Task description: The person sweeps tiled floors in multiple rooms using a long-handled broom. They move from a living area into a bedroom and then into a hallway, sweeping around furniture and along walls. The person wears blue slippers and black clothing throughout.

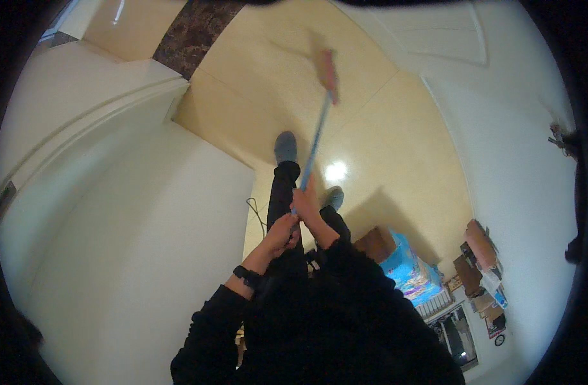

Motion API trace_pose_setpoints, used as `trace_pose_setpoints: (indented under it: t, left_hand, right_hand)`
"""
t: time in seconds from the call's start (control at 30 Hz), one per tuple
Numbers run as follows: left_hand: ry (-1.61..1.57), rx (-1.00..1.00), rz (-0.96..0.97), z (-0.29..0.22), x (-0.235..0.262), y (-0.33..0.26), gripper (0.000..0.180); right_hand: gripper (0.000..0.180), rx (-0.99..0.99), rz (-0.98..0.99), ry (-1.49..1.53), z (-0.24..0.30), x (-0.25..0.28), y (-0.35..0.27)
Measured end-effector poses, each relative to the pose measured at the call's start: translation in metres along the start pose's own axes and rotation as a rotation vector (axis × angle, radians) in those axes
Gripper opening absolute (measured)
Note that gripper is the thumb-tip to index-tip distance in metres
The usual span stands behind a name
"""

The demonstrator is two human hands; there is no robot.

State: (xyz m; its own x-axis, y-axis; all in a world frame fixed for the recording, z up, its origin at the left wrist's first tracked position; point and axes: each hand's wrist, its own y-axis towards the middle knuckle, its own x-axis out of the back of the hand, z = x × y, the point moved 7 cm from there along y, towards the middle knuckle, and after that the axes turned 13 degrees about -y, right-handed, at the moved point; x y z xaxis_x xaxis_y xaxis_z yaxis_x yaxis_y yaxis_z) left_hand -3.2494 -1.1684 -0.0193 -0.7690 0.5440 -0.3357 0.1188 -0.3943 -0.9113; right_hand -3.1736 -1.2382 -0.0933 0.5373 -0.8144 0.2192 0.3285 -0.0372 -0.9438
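A broom with a long blue handle [316, 142] reaches away from my body across the pale floor. Its reddish head [330, 77] rests at the far end, smeared by motion, so its bristles cannot be made out. My left hand [281, 235], with a dark band on the wrist, is closed round the upper end of the handle. Just beyond it, my right hand [306, 204] grips the same handle lower down. The two hands almost touch, and the handle slants slightly to the right as it goes away.
A white door [146, 212] stands at the left and a white wall [518, 167] at the right. Beside my right leg are a cardboard box [375, 244] and a bright blue package [411, 269]. Shelves with small items [481, 273] stand farther right. A dark cord [255, 210] hangs near the door.
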Motion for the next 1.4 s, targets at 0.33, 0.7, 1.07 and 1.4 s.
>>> trace_pose_setpoints:
  t: [0.33, 0.7, 1.07, 1.4]
  left_hand:
    - [-0.035, 0.036, -0.021, -0.091, 0.022, 0.028, 0.01]
    - [-0.204, -0.516, -0.085, -0.258, 0.018, -0.068, 0.009]
    - [0.192, -0.559, -0.252, -0.106, -0.034, -0.015, 0.033]
    - [-0.504, -0.667, -0.37, -0.062, -0.045, 0.002, 0.025]
  right_hand:
    - [0.013, -0.32, 0.176, 0.57, -0.003, -0.053, 0.062]
    - [0.041, 0.217, 0.406, 0.164, 0.255, -0.15, 0.08]
    - [0.042, 0.543, 0.054, -1.005, 0.22, 0.132, 0.074]
    - [0.025, 0.929, 0.527, -1.989, 0.25, 0.094, 0.077]
